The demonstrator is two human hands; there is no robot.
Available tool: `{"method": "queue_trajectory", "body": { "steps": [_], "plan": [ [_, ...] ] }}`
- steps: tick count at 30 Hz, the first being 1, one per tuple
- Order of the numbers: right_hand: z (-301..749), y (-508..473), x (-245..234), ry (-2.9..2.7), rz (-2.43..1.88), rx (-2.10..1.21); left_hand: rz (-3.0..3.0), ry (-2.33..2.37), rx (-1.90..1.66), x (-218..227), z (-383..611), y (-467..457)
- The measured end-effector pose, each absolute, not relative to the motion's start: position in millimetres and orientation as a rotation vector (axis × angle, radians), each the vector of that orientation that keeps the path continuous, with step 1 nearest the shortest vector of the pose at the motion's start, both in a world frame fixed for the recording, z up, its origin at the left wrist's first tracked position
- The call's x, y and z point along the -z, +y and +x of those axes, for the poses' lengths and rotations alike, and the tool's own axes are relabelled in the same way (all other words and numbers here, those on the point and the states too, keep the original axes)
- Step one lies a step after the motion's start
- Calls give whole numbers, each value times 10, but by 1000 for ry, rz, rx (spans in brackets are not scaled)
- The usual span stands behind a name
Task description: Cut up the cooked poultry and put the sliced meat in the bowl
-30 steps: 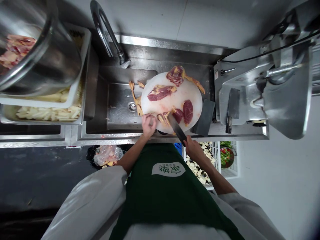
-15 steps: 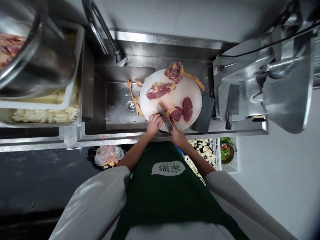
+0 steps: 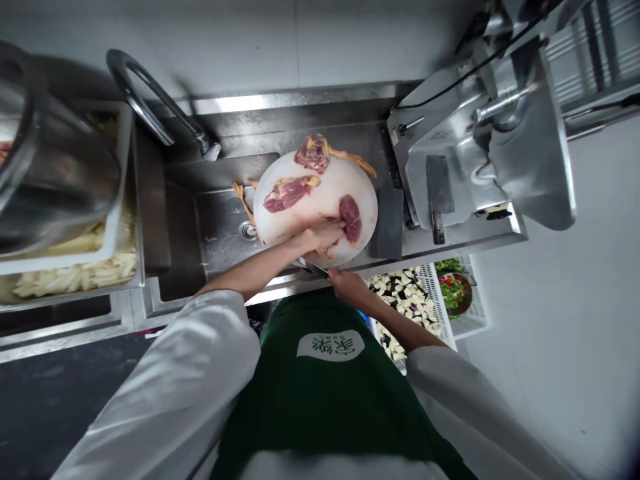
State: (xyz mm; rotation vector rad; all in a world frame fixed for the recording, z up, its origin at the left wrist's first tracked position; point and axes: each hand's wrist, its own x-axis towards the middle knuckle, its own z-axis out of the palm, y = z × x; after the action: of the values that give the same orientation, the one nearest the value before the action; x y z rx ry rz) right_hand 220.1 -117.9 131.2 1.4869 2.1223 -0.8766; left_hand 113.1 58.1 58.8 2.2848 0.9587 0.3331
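Observation:
On a round white cutting board (image 3: pixel 285 230) lie several pieces of raw dark-red poultry. My left hand (image 3: pixel 325 233) reaches across the board with fingers stretched, a little blurred, its fingertips at the edge of an oval piece of meat (image 3: pixel 351 217). Beneath that hand, smaller meat scraps (image 3: pixel 326 253) are partly covered. My right hand (image 3: pixel 347 285) grips a cleaver (image 3: pixel 316 269) at the board's near edge, its blade seen almost edge-on. A long meat piece (image 3: pixel 291 193) and a leg piece with a yellow foot (image 3: pixel 313 154) rest farther back.
Under the board is a steel sink (image 3: pixel 225 227), with yellow poultry feet (image 3: pixel 245 203) beside the board and a faucet (image 3: pixel 165 113) behind. Left stand a steel pot (image 3: pixel 60 153) and trays of pale strips (image 3: pixel 85 273). Right are a slicing machine (image 3: pixel 525 153) and another cleaver (image 3: pixel 439 193).
My left hand has moved right over the board to the oval meat. The cleaver has drawn back toward my body at the board's near edge. The whole view has shifted.

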Motion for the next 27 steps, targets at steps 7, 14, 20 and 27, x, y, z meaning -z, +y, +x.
{"method": "queue_trajectory", "body": {
  "steps": [7, 14, 20, 27],
  "plan": [
    [2297, -1004, -1193, 2096, 1657, 996, 2270, 835, -120, -504, 1022, 628],
    [2596, -907, -1212, 1976, 1831, 963, 1505, 1051, -1019, -992, 430, 945],
    [2698, -724, -1227, 1885, 2018, 850, 1027, 1166, -1287, -1007, 68, 567],
    [2596, -681, -1413, 1948, 1972, 646, 836, 1628, -1283, -259, -153, -307]
  ]
}}
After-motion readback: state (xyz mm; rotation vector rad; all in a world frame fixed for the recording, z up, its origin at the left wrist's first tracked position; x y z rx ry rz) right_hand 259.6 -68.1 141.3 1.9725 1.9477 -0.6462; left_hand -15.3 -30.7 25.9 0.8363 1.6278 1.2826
